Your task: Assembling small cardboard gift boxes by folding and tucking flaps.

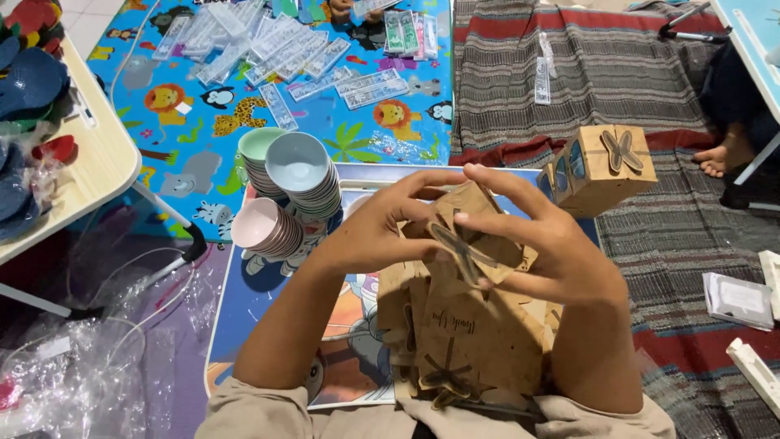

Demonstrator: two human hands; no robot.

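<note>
Both my hands hold a brown cardboard box (pixel 467 219) that is partly folded, over a small table with a cartoon print (pixel 268 305). My left hand (pixel 378 228) grips its left side, fingers curled on the top flap. My right hand (pixel 540 244) presses on the right side, fingers spread near a butterfly-shaped closure tab (pixel 461 254). Under my hands lies a pile of flat brown cardboard box blanks (pixel 467 337) with the same butterfly cut-outs. Finished folded brown boxes (pixel 601 167) with butterfly tops stand in a row at the table's far right corner.
Stacks of small pastel bowls (pixel 288 183) stand left on the table. A colourful animal play mat (pixel 244 97) carries several clear plastic packets (pixel 268 41). A striped rug (pixel 617 73) lies right, with another person's bare foot (pixel 723 154). A white folding table (pixel 89 162) and crumpled plastic wrap (pixel 89 358) are left.
</note>
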